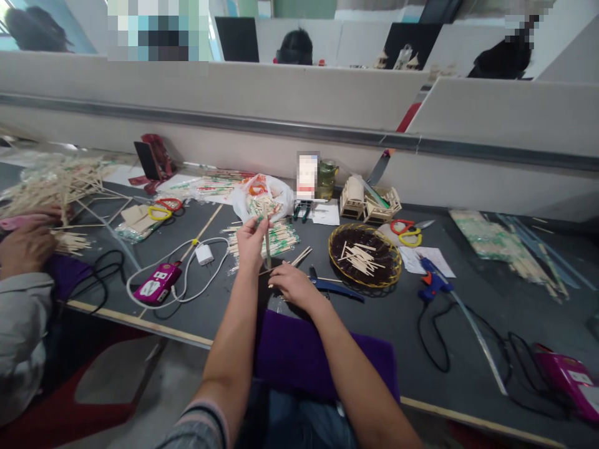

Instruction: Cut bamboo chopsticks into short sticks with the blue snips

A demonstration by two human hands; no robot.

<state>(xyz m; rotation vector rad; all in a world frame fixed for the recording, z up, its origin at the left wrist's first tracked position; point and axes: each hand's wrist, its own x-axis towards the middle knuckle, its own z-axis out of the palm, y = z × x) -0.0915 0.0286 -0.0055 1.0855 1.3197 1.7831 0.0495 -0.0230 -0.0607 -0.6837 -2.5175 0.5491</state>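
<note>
My left hand (pixel 253 240) pinches a pair of chopsticks (pixel 267 246) that looks to be in a clear wrapper and stands nearly upright. Low on the table, my right hand (pixel 294 284) has its fingers curled near the bottom end of the chopsticks; what they hold is too small to make out. Behind my left hand lies a pile of wrapped chopsticks (pixel 285 240), with a white plastic bag (pixel 238 202) further back. Blue-handled cutters (pixel 341 290) rest just right of my right hand. Short cut sticks fill part of a woven basket (pixel 397 274).
A purple cloth (pixel 290 340) covers the table's front edge. To the right are scissors (pixel 409 232), a glue gun (pixel 435 280) with its cord, and small wooden models (pixel 353 198). At left, a pink box (pixel 159 284) with a white cable lies near a co-worker's hand (pixel 25 246).
</note>
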